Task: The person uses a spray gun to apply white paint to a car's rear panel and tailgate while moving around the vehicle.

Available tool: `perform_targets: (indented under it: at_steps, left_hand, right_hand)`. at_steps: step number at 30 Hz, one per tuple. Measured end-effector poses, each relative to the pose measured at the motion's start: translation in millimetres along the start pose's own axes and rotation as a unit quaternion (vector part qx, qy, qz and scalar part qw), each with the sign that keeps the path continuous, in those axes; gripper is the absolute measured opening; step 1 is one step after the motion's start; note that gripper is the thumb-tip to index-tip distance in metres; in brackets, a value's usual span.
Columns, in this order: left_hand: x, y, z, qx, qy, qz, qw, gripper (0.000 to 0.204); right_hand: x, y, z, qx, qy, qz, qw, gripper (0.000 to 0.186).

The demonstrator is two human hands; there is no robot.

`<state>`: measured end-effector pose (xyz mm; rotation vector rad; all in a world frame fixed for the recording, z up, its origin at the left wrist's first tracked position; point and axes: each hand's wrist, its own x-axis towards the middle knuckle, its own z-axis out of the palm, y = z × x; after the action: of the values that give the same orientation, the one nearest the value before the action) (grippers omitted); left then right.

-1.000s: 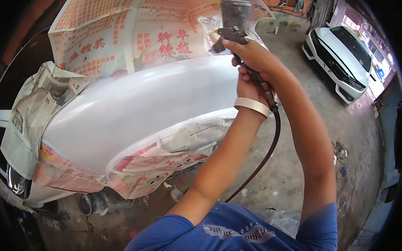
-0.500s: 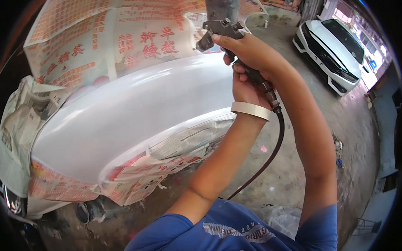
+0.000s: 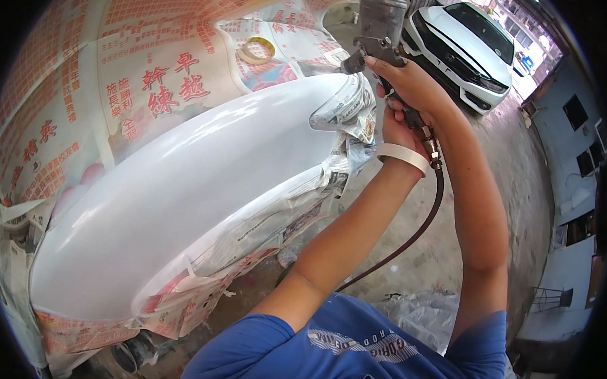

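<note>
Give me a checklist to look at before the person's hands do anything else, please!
1. Right hand gripping the spray gun: ok.
2. Left hand gripping too: cannot tell; it is low on the gun, fingers partly hidden.
3. Hose joined to the gun's lower end: ok.
4. Paper along the white panel's visible edges: ok.
5. Yellow ring-shaped roll off the panel: ok, on the paper.
6. Cup filled: cannot tell; its inside is hidden.
</note>
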<state>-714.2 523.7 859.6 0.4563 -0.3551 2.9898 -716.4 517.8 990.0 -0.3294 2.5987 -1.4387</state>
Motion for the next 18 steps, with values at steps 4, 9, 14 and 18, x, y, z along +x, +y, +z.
perform_targets:
  at_steps: [4,9,14,18]
  left_hand:
    - [17.8,-16.3,-12.5,0.028,0.100,-0.015,0.995,0.026]
    - [48.4,-16.2,-41.5,0.008,0.102,-0.051,0.993,0.026]
    - [48.0,-18.4,-55.9,0.021,0.113,-0.090,0.989,0.029]
    - [18.4,-15.5,-52.6,0.023,0.127,-0.034,0.991,0.034]
  right_hand:
    - [25.3,34.9,-21.5,-0.002,0.030,0.014,0.999,0.037]
    - [46.8,56.6,-26.8,0.028,0.056,0.025,0.998,0.036]
    - [43.0,61.6,-25.5,0.014,0.071,0.040,0.997,0.035]
    - [24.1,60.5,-11.0,0.007,0.049,0.023,0.999,0.035]
